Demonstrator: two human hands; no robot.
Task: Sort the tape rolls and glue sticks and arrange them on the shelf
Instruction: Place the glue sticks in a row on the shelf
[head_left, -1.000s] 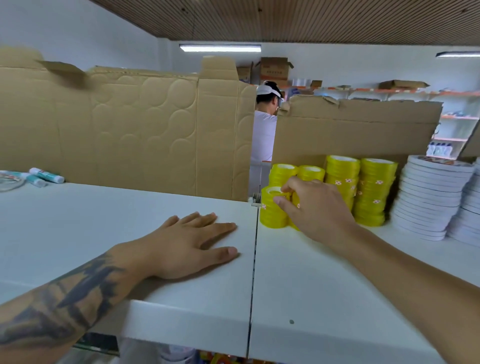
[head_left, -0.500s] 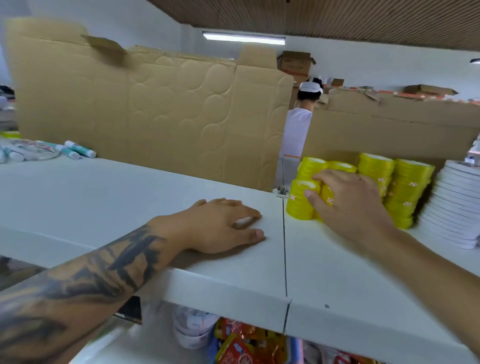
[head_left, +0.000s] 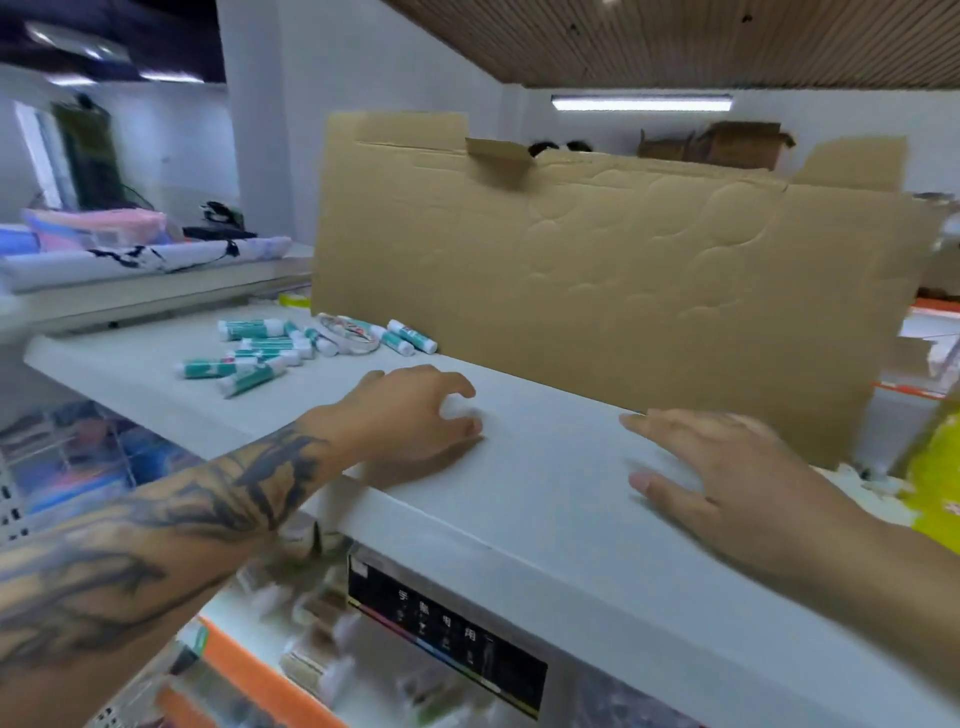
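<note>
Several white-and-teal glue sticks (head_left: 254, 358) lie scattered on the white shelf (head_left: 545, 499) at its far left, around a clear tape roll (head_left: 349, 335). My left hand (head_left: 410, 415) rests on the shelf to the right of them, fingers arched with the tips on the surface, holding nothing. Further right, my right hand (head_left: 727, 478) lies flat on the shelf with fingers spread, also holding nothing. A blurred yellow patch, the yellow tape rolls (head_left: 937, 478), shows at the right edge.
A tall brown cardboard sheet (head_left: 597, 280) stands along the back of the shelf. Lower shelves with blurred goods and an orange edge (head_left: 249, 670) lie below. Another shelf with a patterned roll (head_left: 145, 260) is at the far left.
The view has swung left, so the glue sticks are now near and the yellow rolls sit at the right edge. My right hand has left the yellow tape rolls and lies flat on the shelf.
</note>
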